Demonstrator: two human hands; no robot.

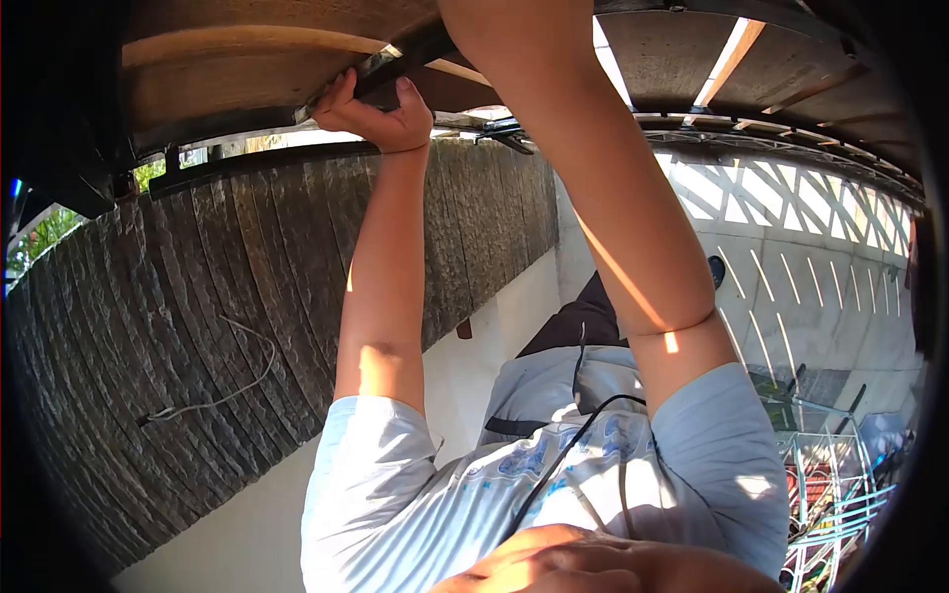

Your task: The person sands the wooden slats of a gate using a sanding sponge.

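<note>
Raised at the upper left, my left hand (381,117) is wrapped round a dark bar (420,51) under a brown wooden panel (237,74). Its fingers are on the bar's left side and its thumb is on the right. My right arm reaches up past the top edge; only the base of my right hand (519,25) shows, close to the panels, and its fingers are out of frame. Whether it holds anything cannot be seen.
Dark ribbed stone cladding (247,296) covers the wall at left, with a loose cable (242,390) on it. More slatted panels (811,64) run along the upper right. A wire rack (830,494) with assorted items stands at lower right. Patterned openwork (791,198) lets in light.
</note>
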